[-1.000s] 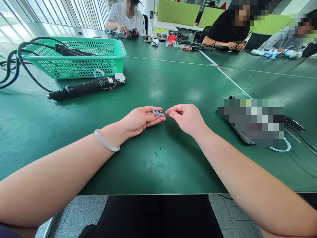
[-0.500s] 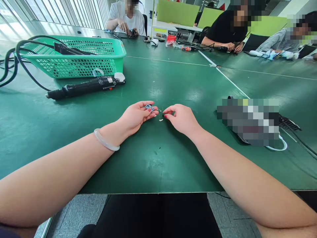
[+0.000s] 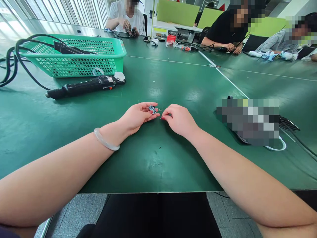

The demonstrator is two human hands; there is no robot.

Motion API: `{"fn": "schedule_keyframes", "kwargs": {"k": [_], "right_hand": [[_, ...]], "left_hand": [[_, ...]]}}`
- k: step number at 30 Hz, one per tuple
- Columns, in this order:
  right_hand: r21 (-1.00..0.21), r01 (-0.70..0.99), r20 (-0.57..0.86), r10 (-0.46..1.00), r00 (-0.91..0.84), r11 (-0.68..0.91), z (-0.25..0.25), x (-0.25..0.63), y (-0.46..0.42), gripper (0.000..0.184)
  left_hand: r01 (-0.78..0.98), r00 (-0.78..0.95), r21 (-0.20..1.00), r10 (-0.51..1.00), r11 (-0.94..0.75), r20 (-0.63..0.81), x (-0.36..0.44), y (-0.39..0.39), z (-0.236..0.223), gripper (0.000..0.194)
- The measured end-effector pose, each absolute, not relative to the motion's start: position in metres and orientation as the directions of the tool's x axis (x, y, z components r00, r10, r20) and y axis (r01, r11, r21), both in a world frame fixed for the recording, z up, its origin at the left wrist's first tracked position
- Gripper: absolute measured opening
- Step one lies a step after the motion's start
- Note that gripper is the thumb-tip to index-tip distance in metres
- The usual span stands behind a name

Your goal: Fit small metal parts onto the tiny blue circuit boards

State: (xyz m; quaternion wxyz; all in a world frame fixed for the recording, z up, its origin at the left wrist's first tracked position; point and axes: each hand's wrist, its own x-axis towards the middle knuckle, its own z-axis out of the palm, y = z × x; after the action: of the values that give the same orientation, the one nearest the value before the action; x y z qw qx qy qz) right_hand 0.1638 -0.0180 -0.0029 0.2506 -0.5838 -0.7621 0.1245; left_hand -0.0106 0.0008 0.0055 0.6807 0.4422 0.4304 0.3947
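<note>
A small blue circuit board [image 3: 152, 109] with a thin metal piece sticking out to its right is held in my left hand [image 3: 138, 115], the thumb pressed on it and the other fingers beneath. Close beside it, my right hand [image 3: 179, 119] has thumb and index finger pinched together just over the green table [image 3: 158, 172]. What lies in that pinch, a tiny light speck at the fingertips, is too small to name. The two hands are a short gap apart.
At the left stands a green mesh basket [image 3: 84, 66] with black cables. Before it lies a black electric screwdriver [image 3: 84, 87]. A blurred dark device [image 3: 247, 122] with a cable lies at the right. Across the table sit several people [image 3: 223, 29].
The board has shifted slightly right and turned in my left hand. My right thumb and index finger have closed where a small white bit lay, and that bit no longer shows on the table.
</note>
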Motion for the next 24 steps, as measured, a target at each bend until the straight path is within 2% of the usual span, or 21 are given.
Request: {"fn": "schedule_keyframes", "kwargs": {"k": [4, 8, 14, 18, 21, 24], "right_hand": [[-0.648, 0.681, 0.406, 0.911, -0.070, 0.341, 0.002, 0.161, -0.022, 0.013], [-0.743, 0.581, 0.405, 0.914, -0.004, 0.332, 0.004, 0.153, -0.026, 0.014], [-0.744, 0.572, 0.428, 0.904, 0.010, 0.345, 0.002, 0.146, -0.029, 0.013], [-0.731, 0.570, 0.465, 0.885, 0.013, 0.376, 0.003, 0.150, -0.029, 0.018], [-0.731, 0.592, 0.461, 0.885, 0.062, 0.340, 0.004, 0.159, -0.026, 0.020], [-0.723, 0.638, 0.395, 0.916, 0.066, 0.266, 0.000, 0.169, -0.020, 0.016]], "left_hand": [[-0.120, 0.403, 0.947, 0.886, 0.298, -0.228, -0.009, -0.002, 0.004, 0.024], [-0.078, 0.434, 0.961, 0.877, 0.265, -0.207, -0.006, -0.005, 0.005, 0.015], [-0.057, 0.453, 0.972, 0.874, 0.226, -0.177, -0.007, -0.005, 0.006, 0.014], [-0.075, 0.426, 0.963, 0.882, 0.259, -0.204, -0.007, -0.004, 0.007, 0.012], [-0.104, 0.388, 0.952, 0.893, 0.286, -0.226, -0.007, -0.003, 0.006, 0.014], [-0.146, 0.358, 0.949, 0.909, 0.280, -0.213, -0.008, 0.000, 0.004, 0.015]]}}
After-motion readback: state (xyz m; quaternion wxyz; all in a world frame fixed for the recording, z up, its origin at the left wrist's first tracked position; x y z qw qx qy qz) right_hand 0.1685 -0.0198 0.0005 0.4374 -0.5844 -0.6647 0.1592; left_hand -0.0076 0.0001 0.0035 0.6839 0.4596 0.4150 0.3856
